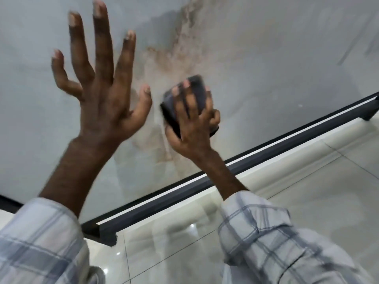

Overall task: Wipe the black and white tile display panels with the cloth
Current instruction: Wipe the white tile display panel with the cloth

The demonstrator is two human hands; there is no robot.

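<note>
Fingers of the left hand are spread wide and straight, and it holds nothing. It is up in front of the tile panel, but it is too blurry to tell if it touches. Just beside its thumb, the right hand grips a dark cloth. The fingers lie over the top of the cloth, the thumb curls round its side, and the cloth is pressed flat on the panel.

The panel is pale grey and white behind both hands, with a brown streak (like a muddy smear) running down right by the cloth. Below the hands, a black rail with a thin white strip runs along the bottom edge of the panel. Under that is a shiny pale floor. Both arms come up out of checked sleeves, nearest to the camera.
</note>
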